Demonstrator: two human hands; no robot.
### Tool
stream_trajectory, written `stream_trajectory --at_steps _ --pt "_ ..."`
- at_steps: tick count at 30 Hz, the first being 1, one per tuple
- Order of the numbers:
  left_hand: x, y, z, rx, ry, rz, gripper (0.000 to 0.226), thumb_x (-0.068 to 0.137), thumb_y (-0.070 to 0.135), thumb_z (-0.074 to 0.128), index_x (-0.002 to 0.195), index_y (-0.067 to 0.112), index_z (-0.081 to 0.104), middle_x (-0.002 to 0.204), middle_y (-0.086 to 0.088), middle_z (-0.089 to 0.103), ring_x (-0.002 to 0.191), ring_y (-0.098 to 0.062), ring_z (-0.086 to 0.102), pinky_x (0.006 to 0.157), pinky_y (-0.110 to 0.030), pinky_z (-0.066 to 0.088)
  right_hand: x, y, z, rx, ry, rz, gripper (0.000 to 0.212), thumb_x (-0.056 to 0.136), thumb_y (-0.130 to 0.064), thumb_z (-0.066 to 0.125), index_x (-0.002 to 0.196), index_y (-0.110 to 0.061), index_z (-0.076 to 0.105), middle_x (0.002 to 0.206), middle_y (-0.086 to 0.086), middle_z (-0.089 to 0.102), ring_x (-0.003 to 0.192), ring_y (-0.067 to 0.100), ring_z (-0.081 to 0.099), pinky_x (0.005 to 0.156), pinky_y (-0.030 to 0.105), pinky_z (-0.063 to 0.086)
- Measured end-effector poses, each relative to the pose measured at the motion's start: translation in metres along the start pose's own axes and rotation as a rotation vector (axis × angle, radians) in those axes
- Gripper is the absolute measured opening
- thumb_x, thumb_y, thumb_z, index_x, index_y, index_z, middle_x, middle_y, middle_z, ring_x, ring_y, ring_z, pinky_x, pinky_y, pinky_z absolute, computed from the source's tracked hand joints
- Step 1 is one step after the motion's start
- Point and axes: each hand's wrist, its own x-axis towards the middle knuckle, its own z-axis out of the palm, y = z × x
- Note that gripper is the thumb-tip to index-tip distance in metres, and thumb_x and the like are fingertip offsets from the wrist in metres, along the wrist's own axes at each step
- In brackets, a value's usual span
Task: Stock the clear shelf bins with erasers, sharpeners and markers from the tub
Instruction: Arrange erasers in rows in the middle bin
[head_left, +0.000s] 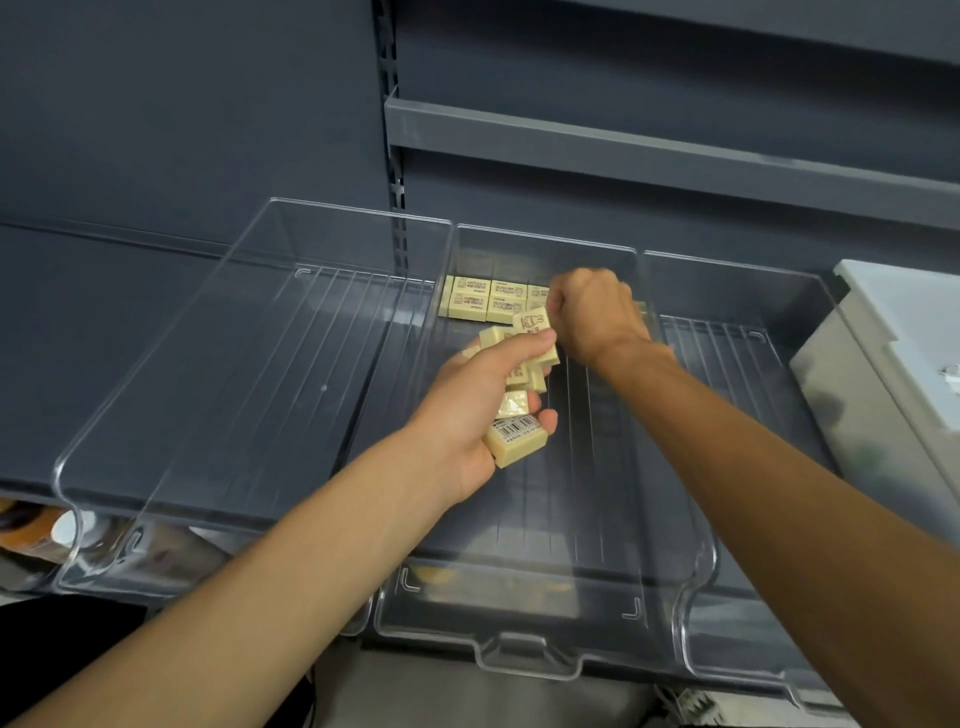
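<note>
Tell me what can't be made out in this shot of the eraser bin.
All in the head view:
Right hand: its back faces the camera, hiding the fingers and anything they hold.
Row of erasers at the back of the middle bin: its right end is behind that hand; print too small.
Handful of erasers: left hand covers the count.
Tub: cut off by the right edge; contents unseen.

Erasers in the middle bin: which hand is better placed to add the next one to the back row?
Probably the right hand: it hovers beside the eraser row at the back of the middle bin. The left hand is nearer the front, gripping loose erasers.
</note>
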Motion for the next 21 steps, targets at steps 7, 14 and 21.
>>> stream_trajectory --at_steps 7,14,21 --pt "-0.004 0.006 0.002 0.202 -0.024 0.260 0.019 0.086 0.016 0.074 0.100 0.024 0.065 0.078 -0.002 0.059 0.049 -0.011 0.047 0.047 -0.026 0.049 -0.042 -0.006 -0.035 0.146 -0.090 -0.096 0.022 0.092 -0.020 0.054 0.108 -0.021 0.069 0.109 0.013 0.068 0.102 0.038 0.061 0.074 0.028 0.039" --pt "-0.011 0.023 -0.006 0.650 0.015 0.745 0.016 0.087 0.014 0.073 0.100 0.017 0.064 0.072 0.004 0.062 0.050 -0.009 0.050 0.044 -0.027 0.049 -0.108 0.009 -0.042 0.814 0.176 -0.085 0.013 0.093 -0.023 0.055 0.091 -0.027 0.067 0.073 -0.005 0.069 0.070 0.020 0.066 0.071 0.045 0.055" --pt "-0.008 0.022 -0.019 0.941 0.045 0.898 0.019 0.083 0.027 0.077 0.095 0.032 0.063 0.079 0.010 0.064 0.066 -0.013 0.060 0.060 -0.050 0.056 -0.115 -0.004 -0.045 0.880 0.103 -0.180 0.009 0.092 -0.025 0.060 0.100 -0.028 0.061 0.072 -0.008 0.066 0.064 0.014 0.062 0.065 0.037 0.050"
